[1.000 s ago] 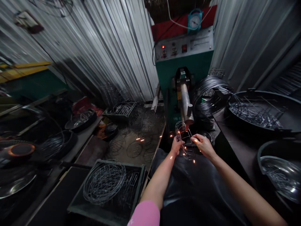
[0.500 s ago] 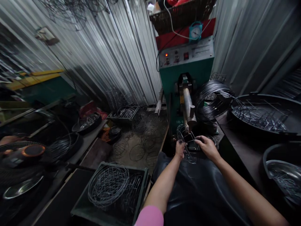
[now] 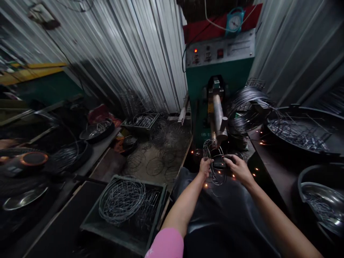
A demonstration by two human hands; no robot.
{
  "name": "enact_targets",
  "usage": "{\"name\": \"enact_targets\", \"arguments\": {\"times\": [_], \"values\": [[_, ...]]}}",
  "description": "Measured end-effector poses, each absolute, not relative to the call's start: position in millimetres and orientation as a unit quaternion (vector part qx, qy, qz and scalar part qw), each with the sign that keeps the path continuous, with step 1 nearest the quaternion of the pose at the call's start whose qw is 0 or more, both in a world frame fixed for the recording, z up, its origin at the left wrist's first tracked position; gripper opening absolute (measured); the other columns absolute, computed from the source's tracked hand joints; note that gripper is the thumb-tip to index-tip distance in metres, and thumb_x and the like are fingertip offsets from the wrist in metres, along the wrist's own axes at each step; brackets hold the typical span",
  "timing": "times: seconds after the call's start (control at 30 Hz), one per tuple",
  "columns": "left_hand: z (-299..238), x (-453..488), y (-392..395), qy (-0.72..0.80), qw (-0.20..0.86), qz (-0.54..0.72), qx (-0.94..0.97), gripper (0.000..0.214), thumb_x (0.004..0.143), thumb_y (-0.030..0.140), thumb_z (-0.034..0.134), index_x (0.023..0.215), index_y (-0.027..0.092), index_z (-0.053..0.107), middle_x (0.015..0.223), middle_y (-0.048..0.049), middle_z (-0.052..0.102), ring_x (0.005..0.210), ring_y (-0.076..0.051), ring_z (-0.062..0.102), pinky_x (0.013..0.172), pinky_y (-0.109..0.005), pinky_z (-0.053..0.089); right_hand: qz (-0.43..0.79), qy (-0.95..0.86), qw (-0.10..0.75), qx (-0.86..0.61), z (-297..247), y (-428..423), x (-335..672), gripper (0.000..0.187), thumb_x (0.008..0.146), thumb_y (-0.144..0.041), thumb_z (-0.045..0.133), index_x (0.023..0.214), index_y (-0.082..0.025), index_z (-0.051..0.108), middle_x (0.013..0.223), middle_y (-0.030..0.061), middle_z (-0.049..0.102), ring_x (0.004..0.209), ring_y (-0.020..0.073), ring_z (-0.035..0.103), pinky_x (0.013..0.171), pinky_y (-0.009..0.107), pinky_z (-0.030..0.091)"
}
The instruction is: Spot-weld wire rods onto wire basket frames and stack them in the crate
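A small frame of bent, shiny wire [image 3: 214,179] is held up at the tip of the spot welder's arm [image 3: 218,111]. My left hand [image 3: 205,167] is closed around the frame's left side, thumb and fingers pinching the wires. On the other side, my right hand [image 3: 238,169] pinches a wire at the frame's right edge between thumb and fingertips. Orange sparks [image 3: 219,172] fly out below and beside both hands. The welder's lower tip and the exact contact point are partly hidden behind the wires. A dark apron [image 3: 225,211] covers the lap under the hands.
The green welder body [image 3: 197,89] has a lit red lamp. A wire coil [image 3: 248,111] stands right of it. Large black pans [image 3: 333,125] with wire pieces are at right. A green crate [image 3: 120,240] holds round wire grids at left. Another person's hand [image 3: 8,144] shows far left.
Sparks have appeared around the welder tip and the hands. The view has tilted down slightly. Both hands keep their hold on the wire frame in nearly the same place.
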State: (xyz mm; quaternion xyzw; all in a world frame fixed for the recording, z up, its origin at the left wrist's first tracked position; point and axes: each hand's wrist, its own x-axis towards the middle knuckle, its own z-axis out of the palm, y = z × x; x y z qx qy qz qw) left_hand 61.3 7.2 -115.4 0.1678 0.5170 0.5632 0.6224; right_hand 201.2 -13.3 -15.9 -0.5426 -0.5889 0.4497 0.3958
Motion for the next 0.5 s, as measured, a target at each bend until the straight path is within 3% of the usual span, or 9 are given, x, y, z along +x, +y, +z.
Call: {"name": "enact_targets", "arguments": {"times": [0.2, 0.5], "values": [[-113, 63, 3, 0.529, 0.631, 0.545, 0.157, 0.044, 0.052, 0.041, 0.069, 0.084, 0.017, 0.052, 0.058, 0.0067, 0.038, 0.040, -0.004, 0.029, 0.039, -0.019, 0.015, 0.515, -0.577, 0.369, -0.516, -27, -25, 209, 0.033, 0.072, -0.052, 0.057, 0.076, -0.020, 0.064, 0.068, 0.0024, 0.064, 0.065, 0.0200, 0.060, 0.058, 0.029, 0.048], [-100, 60, 18, 0.546, 0.673, 0.486, 0.111, 0.037, 0.059, 0.042, 0.063, 0.084, 0.016, 0.059, 0.054, 0.0066, 0.031, 0.038, -0.004, 0.022, 0.038, -0.019, 0.014, 0.448, -0.604, 0.385, -0.535, -6, 9, 198, 0.034, 0.070, -0.050, 0.056, 0.075, -0.018, 0.064, 0.066, 0.0023, 0.062, 0.063, 0.0177, 0.055, 0.058, 0.027, 0.043]]}}
